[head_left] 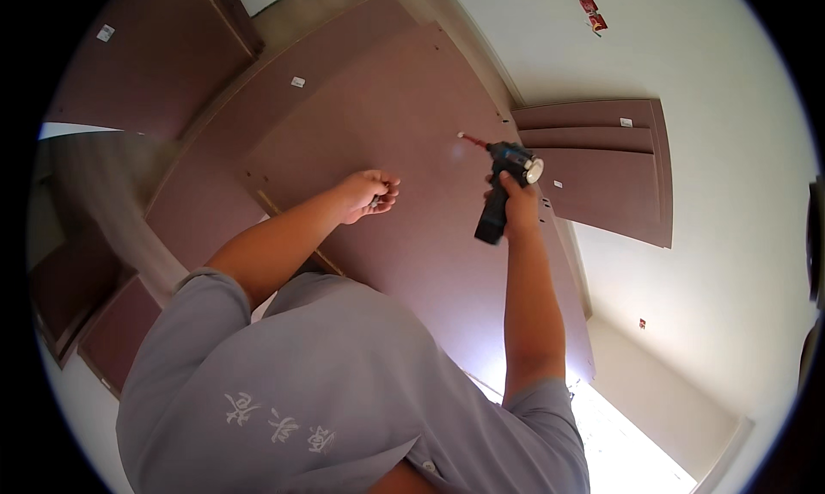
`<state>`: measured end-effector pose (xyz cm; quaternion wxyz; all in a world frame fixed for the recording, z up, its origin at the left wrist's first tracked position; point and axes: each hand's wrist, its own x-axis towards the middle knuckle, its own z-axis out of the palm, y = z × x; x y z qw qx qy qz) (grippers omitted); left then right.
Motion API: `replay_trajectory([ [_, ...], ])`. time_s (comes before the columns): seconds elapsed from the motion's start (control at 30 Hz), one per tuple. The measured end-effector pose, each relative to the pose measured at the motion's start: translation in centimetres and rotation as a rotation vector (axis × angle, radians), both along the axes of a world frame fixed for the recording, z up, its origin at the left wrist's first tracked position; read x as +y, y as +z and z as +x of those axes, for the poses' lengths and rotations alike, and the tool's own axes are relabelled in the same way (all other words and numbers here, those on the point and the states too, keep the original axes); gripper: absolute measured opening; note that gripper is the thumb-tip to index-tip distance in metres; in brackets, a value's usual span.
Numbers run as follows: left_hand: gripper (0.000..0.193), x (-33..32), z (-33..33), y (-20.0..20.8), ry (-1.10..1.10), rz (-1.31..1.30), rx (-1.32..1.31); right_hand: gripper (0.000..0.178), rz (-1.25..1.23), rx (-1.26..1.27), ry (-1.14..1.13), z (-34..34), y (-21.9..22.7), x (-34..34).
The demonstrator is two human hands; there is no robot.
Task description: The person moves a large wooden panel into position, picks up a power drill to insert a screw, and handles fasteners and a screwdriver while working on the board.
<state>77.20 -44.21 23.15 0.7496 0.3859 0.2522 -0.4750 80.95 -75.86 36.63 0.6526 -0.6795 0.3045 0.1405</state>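
Observation:
My right hand (521,205) is wrapped round the grip of a black cordless drill driver (493,212). A long red-tipped bit (473,141) points out from it to the upper left, and a pale round piece (534,171) sits at its back end. Below the drill lies a large mauve-brown panel (387,107); the bit appears apart from its surface. Left of the drill, my left hand (368,195) is curled closed over the same panel. A small grey thing shows between its fingers, too little of it to name.
Further brown boards (601,184) stand stacked against the white wall (713,150) on the right. Another dark brown panel (146,55) is at the upper left, with a small white label (106,33). Red fittings (593,15) sit on the wall. Bright light comes from the lower right.

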Motion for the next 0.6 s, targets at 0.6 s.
replay_trajectory([
  [0.6, 0.029, 4.5, -1.0, -0.6, -0.154, 0.074, -0.106, 0.029, -0.458, 0.178, 0.245, 14.2, 1.5, -5.3],
])
